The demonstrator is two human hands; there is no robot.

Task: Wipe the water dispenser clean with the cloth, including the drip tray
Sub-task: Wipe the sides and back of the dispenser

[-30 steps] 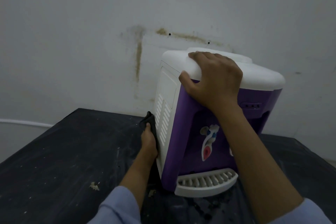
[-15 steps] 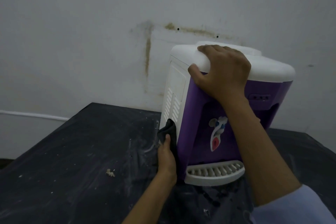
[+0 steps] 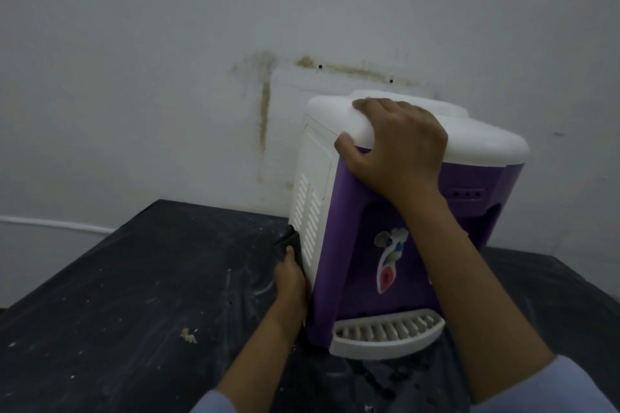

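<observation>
The water dispenser (image 3: 352,211) is seen standing on the dark table (image 3: 134,278), near the wall, turned so its white side panel (image 3: 312,178) faces left. The white top is gripped by the right hand (image 3: 399,147), fingers curled over the lid edge and thumb hooked at the front corner. The dark cloth (image 3: 285,240) is pressed low against the vent slots by the left hand (image 3: 291,282). It is held under the thumb (the other fingers are hidden against the panel, so their curl cannot be told).

Risks, judged from here:
- The unit could be slid or tipped toward the right if the sideways wiping push is not matched by the bracing hand. Only the lid is held, and whether it is fixed to the body cannot be told.
- Cloth folds could be snagged in the slots, or dirt pushed into them.
- Grit from the dusty tabletop could be picked up at the bottom of a stroke and smeared back on.
- The drip tray (image 3: 385,334), jutting out at the front base, could be knocked loose by a forearm. It looks untouched, so it might be skipped.
</observation>
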